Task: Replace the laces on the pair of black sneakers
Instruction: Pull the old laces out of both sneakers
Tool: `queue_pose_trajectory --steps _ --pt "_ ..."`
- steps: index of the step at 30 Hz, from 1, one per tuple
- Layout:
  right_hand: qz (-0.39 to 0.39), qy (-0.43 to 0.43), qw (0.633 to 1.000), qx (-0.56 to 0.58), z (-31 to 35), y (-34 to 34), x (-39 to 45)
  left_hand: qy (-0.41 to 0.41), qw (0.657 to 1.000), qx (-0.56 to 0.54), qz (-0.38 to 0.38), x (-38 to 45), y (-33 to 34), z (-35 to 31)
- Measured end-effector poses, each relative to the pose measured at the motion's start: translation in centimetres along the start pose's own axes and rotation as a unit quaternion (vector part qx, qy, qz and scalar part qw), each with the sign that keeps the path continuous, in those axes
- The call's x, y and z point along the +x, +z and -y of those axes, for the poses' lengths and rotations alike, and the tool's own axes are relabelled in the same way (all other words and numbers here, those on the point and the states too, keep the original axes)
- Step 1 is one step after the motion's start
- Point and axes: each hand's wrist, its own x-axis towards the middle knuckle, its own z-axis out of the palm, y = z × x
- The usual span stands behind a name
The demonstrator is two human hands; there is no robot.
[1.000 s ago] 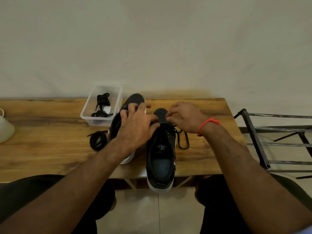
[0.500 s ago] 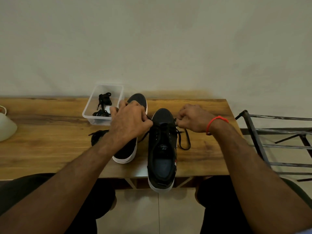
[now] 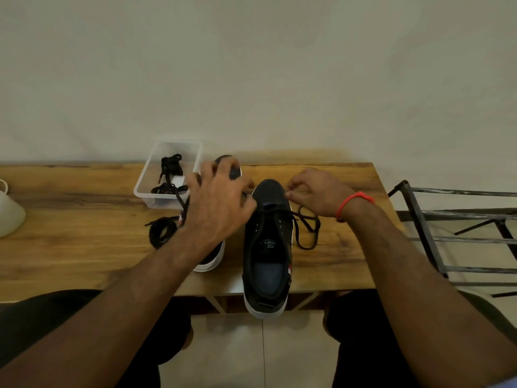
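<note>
Near sneaker: the black low-top sneaker with a white sole (image 3: pixel 267 247) lies on the wooden table (image 3: pixel 84 247), heel hanging over the near edge, toe pointing away. A black lace crosses its upper eyelets.

Lace on it: the thin black shoelace (image 3: pixel 306 228) runs across the front of the shoe and trails in a loose loop onto the table to the right. Whether it is the old lace or the new one cannot be told.

Right hand: the right hand (image 3: pixel 316 194), with a red band at the wrist, has its fingers curled together beside the toe, apparently pinching a lace end.

Left hand: the left hand (image 3: pixel 221 203) hovers over the gap between the two shoes, fingers spread; a lace strand seems to run by its fingertips, but a hold cannot be confirmed.

Far sneaker: the second black sneaker with white sole (image 3: pixel 215 253) lies just left of the first, mostly hidden under the left hand; its lacing cannot be seen.

Loose laces: a coiled black lace bundle (image 3: pixel 162 231) lies on the table left of the shoes; more black laces (image 3: pixel 169 175) lie in the clear plastic tub (image 3: pixel 145 191) behind it.

Progress: judged mid-task. One shoe is being worked at the eyelets and is not tied off; the other shoe probably remains to do.

Left: finish threading here, then the second shoe.
</note>
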Motion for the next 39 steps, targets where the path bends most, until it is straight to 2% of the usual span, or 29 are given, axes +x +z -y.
queue_pose_trajectory --steps 2,5,14,23,32,36,39 --pt "0.004 -0.022 0.999 -0.041 1.2 1.4 0.3 0.034 0.998 0.006 0.049 -0.1 1.1 -0.8" --pt "0.048 -0.022 0.994 -0.092 2.1 3.1 0.5 0.042 0.994 0.001 0.098 -0.5 2.2 -1.2" --pt "0.002 -0.012 0.996 -0.087 2.6 3.3 0.2 0.033 0.998 -0.023 0.057 -0.4 2.0 -1.0" --pt "0.019 -0.005 0.996 -0.088 2.5 3.3 0.5 0.028 0.997 -0.053 0.049 -0.3 1.9 -0.7" --pt "0.014 0.013 1.0 -0.001 0.9 0.6 0.1 -0.037 0.994 -0.094 0.029 0.4 1.3 0.4" --pt "-0.034 0.046 0.996 0.069 -0.6 -1.2 -0.3 -0.053 0.994 -0.094 0.013 0.4 0.9 0.5" --pt "-0.048 0.07 0.994 0.073 -2.1 -2.4 -0.7 -0.072 0.99 -0.121 0.003 0.6 0.7 0.8"
